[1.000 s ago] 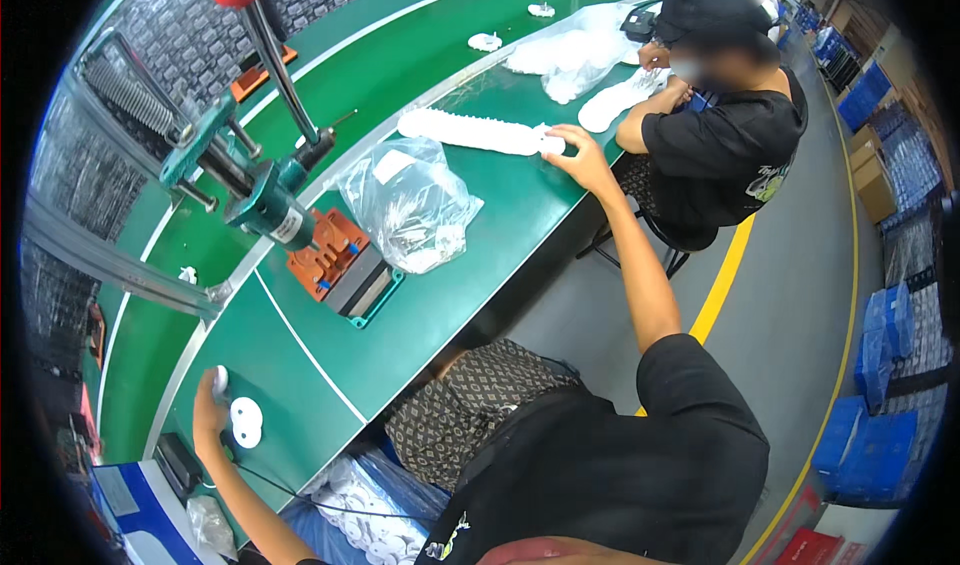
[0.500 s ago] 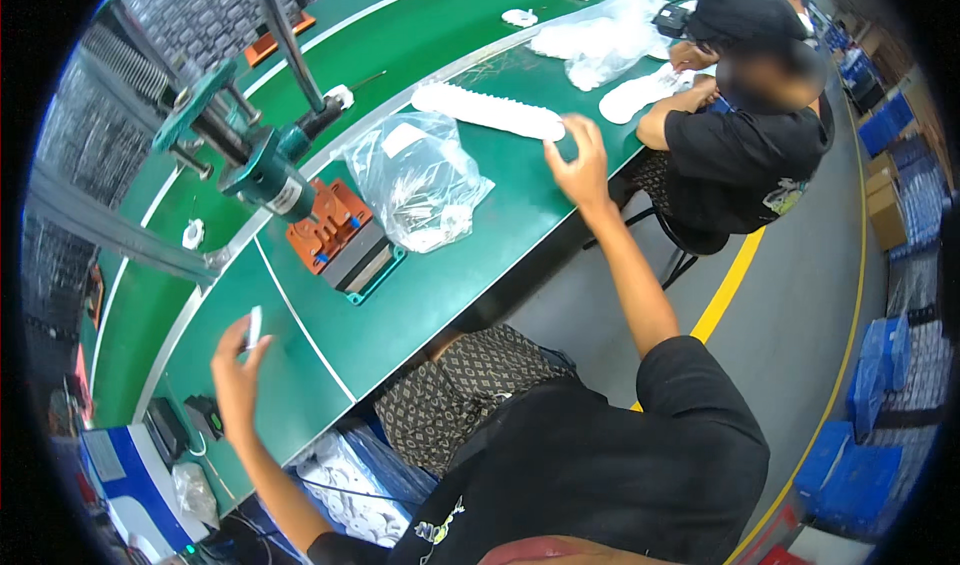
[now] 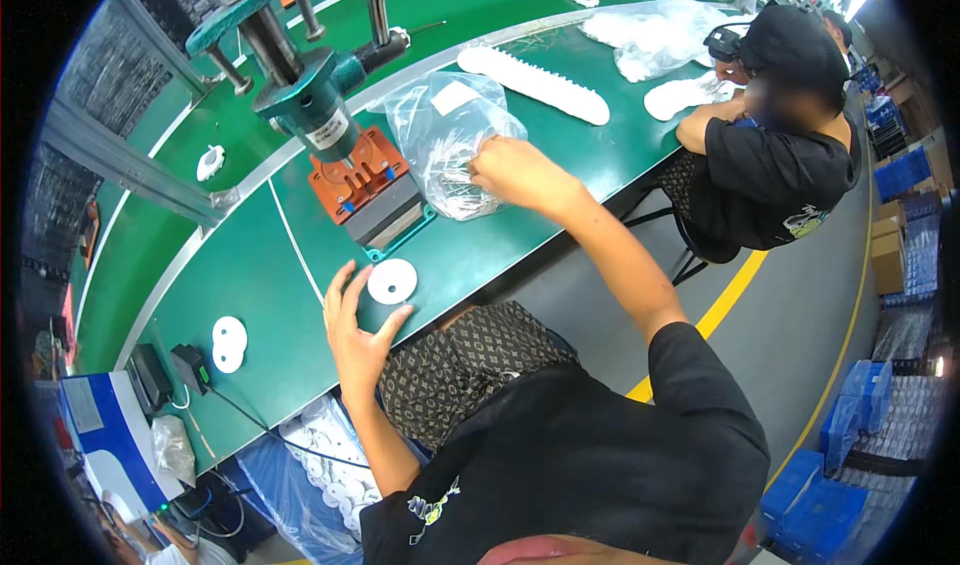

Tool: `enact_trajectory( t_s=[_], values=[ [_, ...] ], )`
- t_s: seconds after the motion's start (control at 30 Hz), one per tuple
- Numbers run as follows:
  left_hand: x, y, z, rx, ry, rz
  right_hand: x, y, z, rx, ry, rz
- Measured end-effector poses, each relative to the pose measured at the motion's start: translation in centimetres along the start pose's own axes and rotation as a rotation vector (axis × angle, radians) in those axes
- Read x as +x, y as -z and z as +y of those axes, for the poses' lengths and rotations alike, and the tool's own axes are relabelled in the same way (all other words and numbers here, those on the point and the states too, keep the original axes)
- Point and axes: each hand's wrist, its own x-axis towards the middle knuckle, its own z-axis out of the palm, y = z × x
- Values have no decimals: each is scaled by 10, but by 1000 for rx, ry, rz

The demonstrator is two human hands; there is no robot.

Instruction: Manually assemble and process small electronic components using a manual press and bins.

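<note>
My left hand (image 3: 352, 327) curves its thumb and fingers round the edge of a white disc (image 3: 380, 283) with a hole in it, near the table's front edge. My right hand (image 3: 515, 173) reaches to a clear plastic bag (image 3: 418, 115) of thin metal pins (image 3: 450, 170). Its fingers are bent together among the pins; whatever they pinch is hidden. Just beyond my left hand stands an orange fixture (image 3: 352, 180) on a dark block, under a green press (image 3: 310, 105). Two overlapping white discs (image 3: 229, 345) lie farther left on the green table (image 3: 270, 275).
A long row of stacked white parts (image 3: 535, 83) lies behind the bag. To the right a co-worker (image 3: 770, 155) sits with white parts. A green conveyor (image 3: 480, 10) curves along the back. Below the table, a blue-lined container (image 3: 290, 485) holds many white discs.
My left hand has come right, from the table's left side to before the fixture. My right hand has moved left from the stacked row to the bag of pins.
</note>
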Motion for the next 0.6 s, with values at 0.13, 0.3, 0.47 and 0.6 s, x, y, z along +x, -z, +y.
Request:
enact_trajectory(
  t_s=[0.13,0.3,0.47,0.6],
  values=[
    [0,2,-5,-80,-14,-11,-2,9,2,96,116,43],
    [0,-1,-4,-64,-7,-23,4,5,-8,-87,133,-12],
    [-1,-1,-3,-23,-46,-30,13,12,-17,-331,225,-120],
    [-4,1,-5,-26,-52,-23,-5,15,-20,-380,183,31]
  ],
)
